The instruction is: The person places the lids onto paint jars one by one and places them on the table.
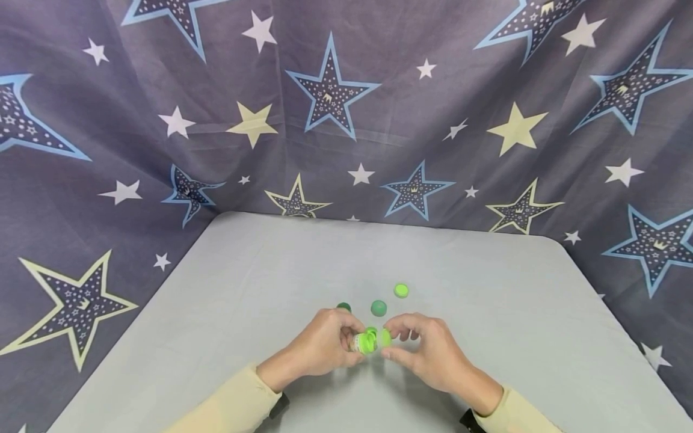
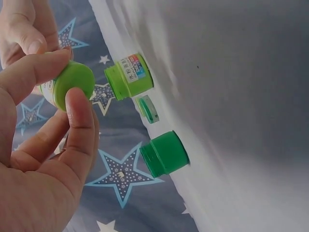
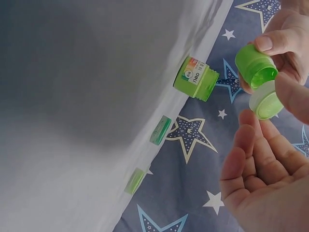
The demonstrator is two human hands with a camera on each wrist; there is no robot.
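My left hand (image 1: pixel 325 343) grips a light green paint jar (image 3: pixel 252 65) between thumb and fingers. The jar is tilted, and its uncapped mouth faces my right hand (image 1: pixel 428 349). Between thumb and fingertips, the right hand pinches a light green lid (image 3: pixel 267 102), close to the jar's mouth; in the right wrist view its inner side shows. Whether lid and jar touch I cannot tell. Just beyond the hands, a second light green jar (image 2: pixel 129 77) with a printed label stands uncapped on the table. A dark green jar (image 2: pixel 165 153), also uncapped, is partly hidden behind my left hand in the head view.
A dark green lid (image 1: pixel 379 308) lies on the grey-white table (image 1: pixel 303 258) beyond the hands. Farther back and to the right lies another light green lid (image 1: pixel 401 290). A star-patterned cloth (image 1: pixel 379 156) hangs behind the table and along its sides.
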